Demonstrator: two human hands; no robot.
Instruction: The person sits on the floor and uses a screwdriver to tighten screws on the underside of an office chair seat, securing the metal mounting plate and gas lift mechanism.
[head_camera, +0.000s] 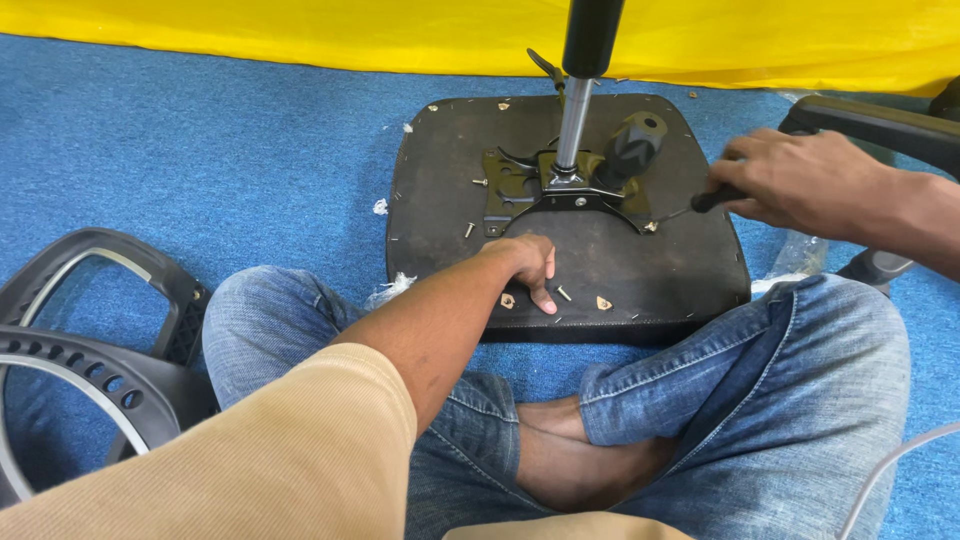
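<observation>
Black-handled screwdriver is being gripped by the right hand at the mounting plate; the stiff, heavy-looking seat base, lying on carpet, is being steadied by the left hand, fingers loosely curled.

A black plastic chair backrest lies at the carpet's left edge (1 piece, partly cut off); yellow cloth runs along the top edge
</observation>
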